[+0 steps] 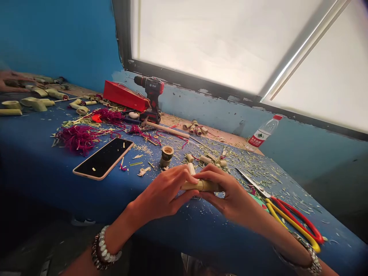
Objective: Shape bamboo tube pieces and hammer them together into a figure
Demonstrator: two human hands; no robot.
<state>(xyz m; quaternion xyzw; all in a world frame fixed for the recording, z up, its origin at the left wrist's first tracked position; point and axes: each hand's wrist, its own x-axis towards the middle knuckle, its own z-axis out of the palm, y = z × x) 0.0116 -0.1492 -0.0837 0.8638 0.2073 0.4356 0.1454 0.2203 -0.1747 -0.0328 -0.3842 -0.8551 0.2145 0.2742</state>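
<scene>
Your left hand point(165, 195) and right hand point(230, 193) meet just above the near edge of the blue surface point(37, 161). Both are closed on a short bamboo piece point(202, 186) held level between them, fingers curled around it, and a pale stub rises from it by your fingertips. Just beyond stands a small bamboo cup point(166, 154), with a phone point(103, 158) lying flat to its left. Scissors point(293, 218) with red and yellow handles lie beside your right wrist. Farther back sit a red drill point(152, 97), magenta threads point(77, 138) and a water bottle point(263, 134) on its side — shavings litter the cloth around them.
</scene>
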